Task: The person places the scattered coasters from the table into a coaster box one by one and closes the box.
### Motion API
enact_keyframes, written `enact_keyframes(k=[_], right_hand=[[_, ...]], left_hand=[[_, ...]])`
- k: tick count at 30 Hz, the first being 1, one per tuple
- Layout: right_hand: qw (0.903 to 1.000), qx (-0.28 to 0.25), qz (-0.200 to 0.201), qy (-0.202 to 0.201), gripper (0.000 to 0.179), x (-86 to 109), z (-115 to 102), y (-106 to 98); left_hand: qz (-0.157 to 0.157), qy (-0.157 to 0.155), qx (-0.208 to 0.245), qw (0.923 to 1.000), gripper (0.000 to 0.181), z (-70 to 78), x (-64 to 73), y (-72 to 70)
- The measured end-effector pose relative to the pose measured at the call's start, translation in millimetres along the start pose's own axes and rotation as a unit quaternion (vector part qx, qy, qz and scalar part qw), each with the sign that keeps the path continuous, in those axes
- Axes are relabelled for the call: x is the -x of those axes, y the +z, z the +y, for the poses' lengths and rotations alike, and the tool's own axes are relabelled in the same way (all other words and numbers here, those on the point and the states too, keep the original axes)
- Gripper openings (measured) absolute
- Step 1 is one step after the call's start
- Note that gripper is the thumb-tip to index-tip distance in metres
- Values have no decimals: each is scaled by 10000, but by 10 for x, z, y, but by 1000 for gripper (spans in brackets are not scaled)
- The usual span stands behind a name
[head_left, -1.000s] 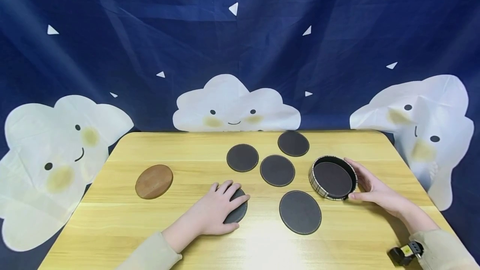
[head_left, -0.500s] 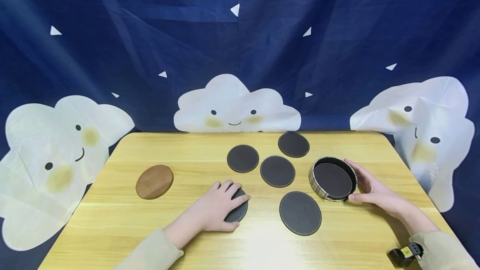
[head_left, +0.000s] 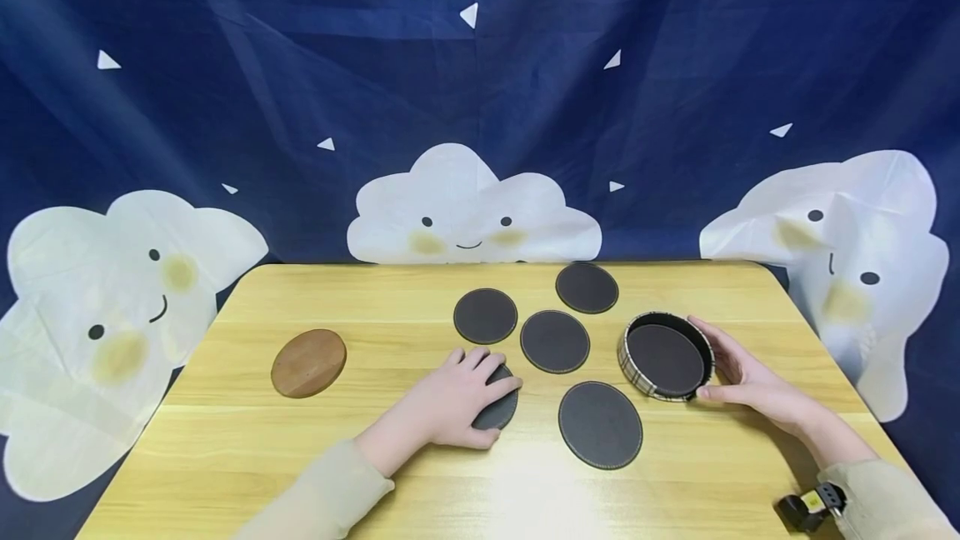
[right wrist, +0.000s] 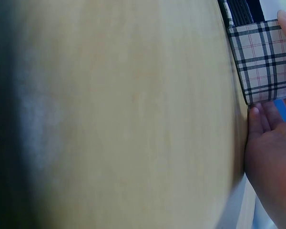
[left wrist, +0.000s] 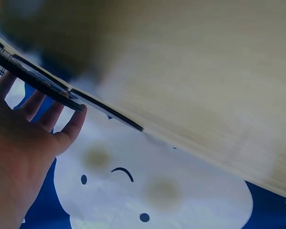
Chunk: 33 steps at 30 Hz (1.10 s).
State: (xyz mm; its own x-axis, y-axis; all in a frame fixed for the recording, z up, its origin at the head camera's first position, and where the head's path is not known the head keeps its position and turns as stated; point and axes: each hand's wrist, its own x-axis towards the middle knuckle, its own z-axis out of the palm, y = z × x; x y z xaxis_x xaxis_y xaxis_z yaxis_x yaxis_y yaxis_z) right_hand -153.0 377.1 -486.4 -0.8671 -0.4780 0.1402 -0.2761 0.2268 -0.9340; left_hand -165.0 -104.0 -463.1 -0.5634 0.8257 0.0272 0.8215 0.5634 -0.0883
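Observation:
In the head view my left hand (head_left: 465, 398) grips a round black coaster (head_left: 497, 407) from above, its fingers spread over the far side and its thumb at the near edge. The left wrist view shows this coaster (left wrist: 33, 78) edge-on between the fingers, seemingly a little above the tabletop. My right hand (head_left: 750, 377) holds the right side of a round plaid coaster holder (head_left: 637, 377), thumb in front and fingers behind. A black coaster (head_left: 666, 359) lies inside it. In the right wrist view, dark layers (right wrist: 239, 12) show through a gap in the holder's plaid wall (right wrist: 262, 62).
Several black coasters lie flat on the wooden table (head_left: 225, 457): one at the back edge (head_left: 587, 287), two mid-table, and one (head_left: 600, 425) in front of the holder. A brown round disc (head_left: 308, 363) lies at the left. Behind hangs a blue cloud-patterned curtain (head_left: 375, 65).
My left hand has moved slightly right and away from me, carrying the black coaster along. The right hand and the holder have stayed in place.

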Motion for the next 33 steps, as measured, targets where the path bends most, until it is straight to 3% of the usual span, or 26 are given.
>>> enact_keyframes(k=[19,28,33], right_hand=[[10000,-70,-18,24,100,-32,-27,-11],[9999,-122,-7,101,100,-16,-11,-20],[9999,-131,-1,105,100,-6,-26,-15]], left_hand=[[150,273,-218,9993,74,150,-671,-91],[385,416,-329,9978,70,234,-903,-101],[330,385,-355,9981,72,291,-1033,-122]])
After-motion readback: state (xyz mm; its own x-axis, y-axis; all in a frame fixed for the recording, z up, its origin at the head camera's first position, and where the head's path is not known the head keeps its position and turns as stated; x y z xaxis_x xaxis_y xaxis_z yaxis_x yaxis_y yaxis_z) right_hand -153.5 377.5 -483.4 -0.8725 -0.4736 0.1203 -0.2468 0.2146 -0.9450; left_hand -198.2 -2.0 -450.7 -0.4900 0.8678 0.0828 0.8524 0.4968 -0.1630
